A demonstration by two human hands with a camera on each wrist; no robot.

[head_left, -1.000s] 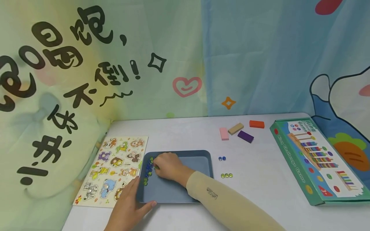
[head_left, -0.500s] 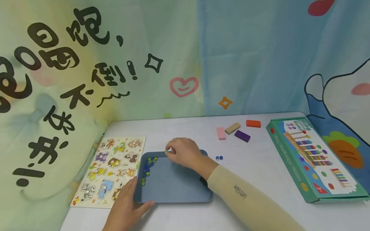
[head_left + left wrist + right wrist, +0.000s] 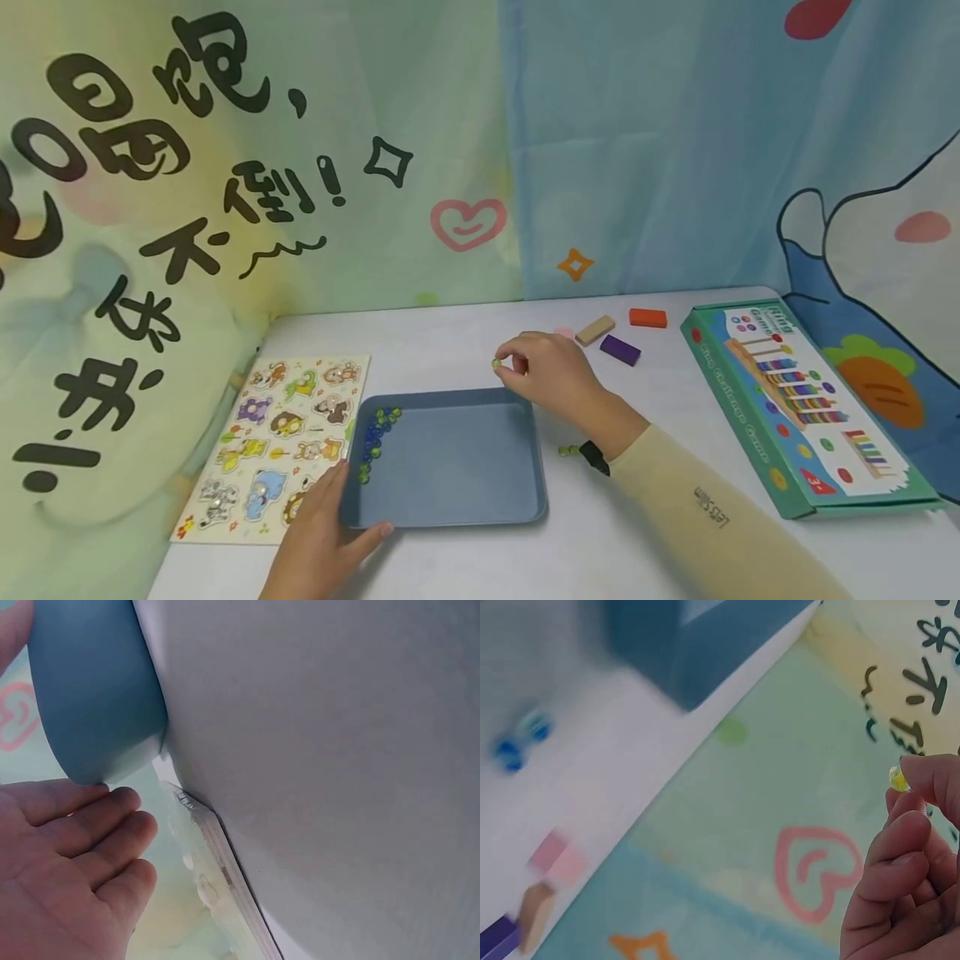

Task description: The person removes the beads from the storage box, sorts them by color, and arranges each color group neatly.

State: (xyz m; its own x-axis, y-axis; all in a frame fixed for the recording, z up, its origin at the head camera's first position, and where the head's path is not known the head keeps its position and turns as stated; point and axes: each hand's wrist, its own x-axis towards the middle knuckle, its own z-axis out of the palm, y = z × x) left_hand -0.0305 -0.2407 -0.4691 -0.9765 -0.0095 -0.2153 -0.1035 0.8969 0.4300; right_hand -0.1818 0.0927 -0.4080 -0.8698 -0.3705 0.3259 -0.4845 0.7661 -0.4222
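The right hand (image 3: 551, 375) pinched a small yellow-green bead (image 3: 495, 363) in its fingertips, up in the air just behind the blue tray (image 3: 450, 500). The left hand (image 3: 322, 542) lay flat with straight fingers on the tray's near left corner. More beads (image 3: 375, 429) sat along the tray's left side.

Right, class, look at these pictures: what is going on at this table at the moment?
A person's right hand pinches a small yellow-green glass bead in the air above the far rim of a blue rectangular plastic tray. The left hand rests against the tray's near left corner. A line of blue and green beads lies along the tray's left side, and a few green beads lie on the white table beside it.
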